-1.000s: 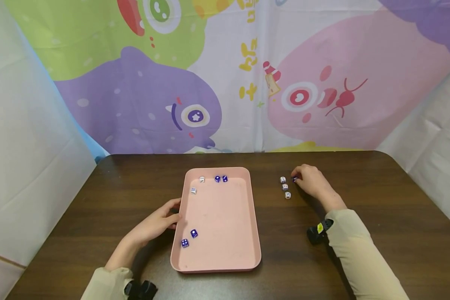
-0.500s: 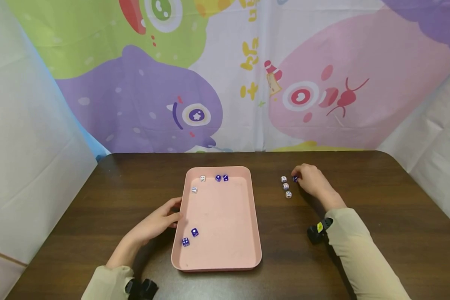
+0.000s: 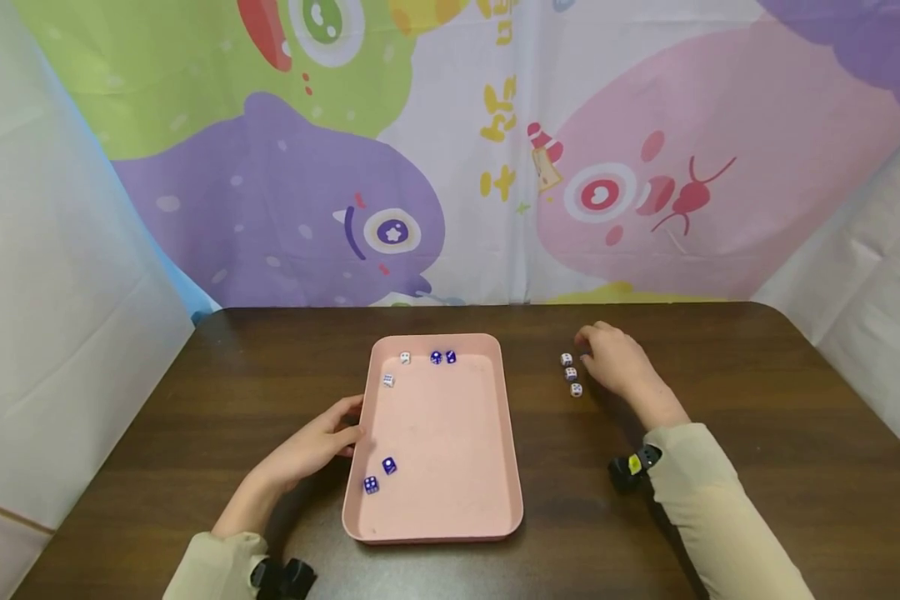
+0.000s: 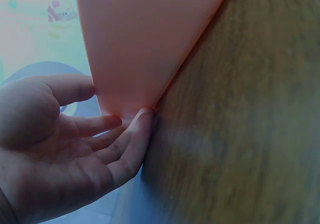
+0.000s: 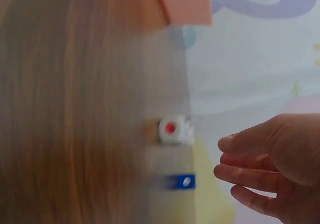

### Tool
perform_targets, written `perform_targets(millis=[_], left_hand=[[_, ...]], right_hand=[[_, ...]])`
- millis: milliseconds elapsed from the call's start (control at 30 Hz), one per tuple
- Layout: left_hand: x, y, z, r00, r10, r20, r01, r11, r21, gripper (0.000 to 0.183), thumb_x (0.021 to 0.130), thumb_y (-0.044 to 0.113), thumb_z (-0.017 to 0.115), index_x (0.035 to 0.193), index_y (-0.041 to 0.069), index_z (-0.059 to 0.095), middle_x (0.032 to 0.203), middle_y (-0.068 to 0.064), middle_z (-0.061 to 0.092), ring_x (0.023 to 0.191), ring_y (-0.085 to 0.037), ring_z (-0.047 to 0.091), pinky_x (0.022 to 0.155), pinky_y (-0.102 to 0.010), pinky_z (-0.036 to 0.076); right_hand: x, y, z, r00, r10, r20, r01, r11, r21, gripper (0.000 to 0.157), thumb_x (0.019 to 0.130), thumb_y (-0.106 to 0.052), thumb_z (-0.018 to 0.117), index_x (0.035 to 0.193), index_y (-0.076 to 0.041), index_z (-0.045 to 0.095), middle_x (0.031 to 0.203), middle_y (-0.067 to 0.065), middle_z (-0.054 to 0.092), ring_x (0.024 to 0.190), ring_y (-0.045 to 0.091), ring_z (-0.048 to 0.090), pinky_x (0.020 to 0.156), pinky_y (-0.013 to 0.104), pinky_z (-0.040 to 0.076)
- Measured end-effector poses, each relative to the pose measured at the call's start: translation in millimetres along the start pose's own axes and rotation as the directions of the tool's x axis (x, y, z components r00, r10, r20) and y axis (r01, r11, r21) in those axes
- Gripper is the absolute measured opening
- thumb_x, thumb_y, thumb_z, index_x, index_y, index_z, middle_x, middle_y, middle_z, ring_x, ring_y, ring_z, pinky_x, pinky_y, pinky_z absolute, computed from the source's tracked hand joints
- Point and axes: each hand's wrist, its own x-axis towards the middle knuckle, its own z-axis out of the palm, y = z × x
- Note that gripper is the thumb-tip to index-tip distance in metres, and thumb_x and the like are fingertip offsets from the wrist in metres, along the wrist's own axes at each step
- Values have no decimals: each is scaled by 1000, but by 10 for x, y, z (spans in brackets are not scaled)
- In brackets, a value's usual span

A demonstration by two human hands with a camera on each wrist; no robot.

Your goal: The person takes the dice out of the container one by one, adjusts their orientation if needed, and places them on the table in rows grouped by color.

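My left hand point(image 3: 315, 442) touches the left side of a pink tray point(image 3: 442, 533); in the left wrist view its fingertips lie along the outer wall point(image 4: 145, 39). Over the table right of the tray, my right hand point(image 3: 617, 362) has loosely bent fingers with nothing between them. A blue die point(image 5: 186, 181) lies just beyond those fingertips in the right wrist view, beside a white die point(image 5: 171, 129). From the head view the hand hides most of that blue die. Three white dice point(image 3: 571, 374) form a short column left of the hand.
Two blue dice point(image 3: 437, 357) and two white dice point(image 3: 387, 381) lie at the tray's far end. Two more blue dice point(image 3: 371, 484) are near its front left. A cartoon-printed curtain point(image 3: 480, 275) hangs behind the brown table point(image 3: 555, 500).
My right hand has come off the blue die, shifting slightly left and away from me. The left hand and the tray stay put.
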Motion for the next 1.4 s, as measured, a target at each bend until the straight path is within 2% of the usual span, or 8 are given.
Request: perform_targets(millis=[233, 567, 800, 967, 1167, 1400], left_hand=[[4, -7, 30, 1000, 5, 0, -5, 1000, -3, 50, 94, 15, 45, 139, 0, 27, 126, -24, 40, 107, -30, 50, 83, -37, 48], [8, -25, 32, 1000, 20, 8, -20, 1000, -13, 50, 95, 15, 45, 138, -1, 26, 126, -25, 39, 106, -30, 50, 82, -37, 48], [5, -25, 14, 1000, 24, 2, -24, 1000, -7, 50, 94, 15, 46, 138, -1, 27, 125, -25, 40, 105, -30, 51, 81, -36, 49], [-6, -28, 0, 1000, 25, -1, -25, 1000, -6, 51, 94, 17, 46, 138, -1, 27, 126, -24, 39, 105, -29, 51, 82, -36, 49], [-9, -32, -2, 1000, 19, -6, -19, 1000, -10, 50, 94, 16, 46, 138, -1, 27, 127, -25, 39, 106, -30, 50, 82, -36, 49], [9, -20, 6, 1000, 24, 1, -24, 1000, -10, 51, 94, 16, 46, 138, -1, 27, 127, -25, 39, 105, -30, 51, 82, -37, 49]], right_hand=[[-114, -226, 5, 999, -31, -21, 33, 997, 66, 25, 85, -15, 61, 106, -1, 61, 96, 13, 60, 85, 26, 59, 75, 43, 47], [-246, -542, 6, 987, -126, -95, 135, 986, 97, 21, 83, -16, 63, 102, -8, 64, 90, 3, 63, 83, 19, 61, 73, 37, 49], [-282, -732, 11, 971, -207, -122, 218, 973, 79, 19, 82, -17, 65, 99, -10, 66, 89, 0, 65, 79, 15, 62, 71, 33, 49], [-313, -833, 12, 959, -244, -141, 253, 966, 46, 17, 81, -17, 66, 97, -12, 67, 87, -2, 65, 78, 13, 61, 76, 37, 46], [-366, -953, 41, 938, -305, -167, 312, 950, 20, 15, 79, -16, 67, 94, -12, 67, 84, -3, 65, 74, 11, 60, 71, 33, 47], [-426, -1072, 54, 926, -343, -157, 345, 938, -10, 14, 80, -15, 64, 94, -13, 67, 83, -3, 64, 74, 9, 57, 73, 34, 43]])
